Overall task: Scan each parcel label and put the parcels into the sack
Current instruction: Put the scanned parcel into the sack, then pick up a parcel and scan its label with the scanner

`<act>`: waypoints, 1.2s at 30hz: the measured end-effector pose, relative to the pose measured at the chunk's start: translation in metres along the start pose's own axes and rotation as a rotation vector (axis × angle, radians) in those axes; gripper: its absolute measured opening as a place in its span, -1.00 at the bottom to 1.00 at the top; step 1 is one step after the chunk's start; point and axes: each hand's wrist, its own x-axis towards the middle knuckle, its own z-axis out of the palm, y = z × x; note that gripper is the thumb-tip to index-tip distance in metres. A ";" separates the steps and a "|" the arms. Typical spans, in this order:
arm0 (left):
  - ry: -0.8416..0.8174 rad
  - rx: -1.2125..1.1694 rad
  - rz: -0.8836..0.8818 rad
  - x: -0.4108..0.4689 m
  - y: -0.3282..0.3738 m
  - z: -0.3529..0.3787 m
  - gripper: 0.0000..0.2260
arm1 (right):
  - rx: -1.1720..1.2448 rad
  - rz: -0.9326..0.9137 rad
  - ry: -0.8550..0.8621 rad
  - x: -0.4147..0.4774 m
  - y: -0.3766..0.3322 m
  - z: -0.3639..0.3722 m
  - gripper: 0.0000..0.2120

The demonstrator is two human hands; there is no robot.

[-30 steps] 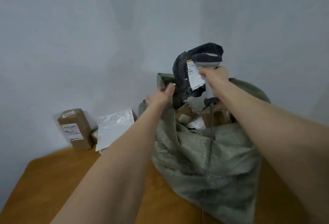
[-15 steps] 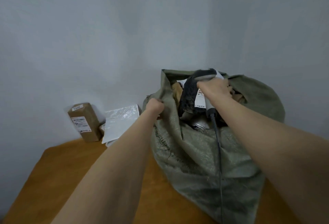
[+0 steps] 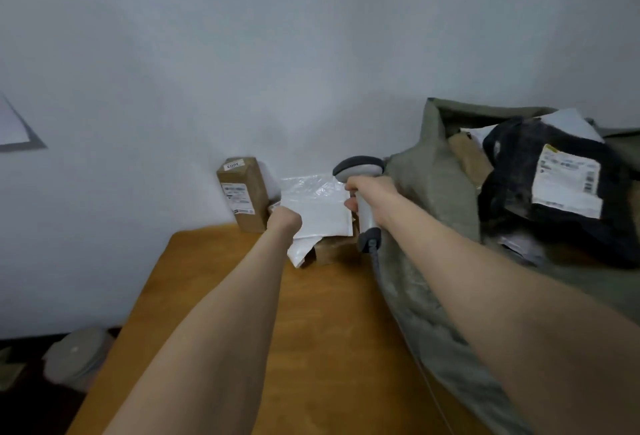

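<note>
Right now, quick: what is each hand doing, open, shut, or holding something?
Left hand: curled at the edge of the white mailer; whether it grips cannot be told.
Right hand: holding the scanner by its handle.

Olive-green sack (image 3: 429, 192), black parcel (image 3: 512, 171) w/ white label (image 3: 564, 183), brown box (image 3: 244, 192), orange-brown table (image 3: 329, 330).

Sack (image 3: 433, 192) blocks the right; parcels (image 3: 318, 206) crowd the table's (image 3: 329, 330) far edge.

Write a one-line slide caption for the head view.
Right hand grips the grey corded scanner, left hand at the white plastic mailer; the black plastic-wrapped parcel lies in the green woven sack.
</note>
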 end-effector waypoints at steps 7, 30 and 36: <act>-0.158 -0.125 -0.296 0.096 -0.068 0.002 -0.55 | -0.109 0.147 0.068 0.096 0.059 0.091 -0.66; -0.231 -0.428 -0.458 0.144 -0.107 0.044 -0.40 | -0.121 0.088 0.167 0.124 0.090 0.112 -0.63; -0.156 -0.515 -0.506 0.168 -0.119 0.072 -0.58 | -0.112 0.145 0.100 0.147 0.111 0.126 -0.63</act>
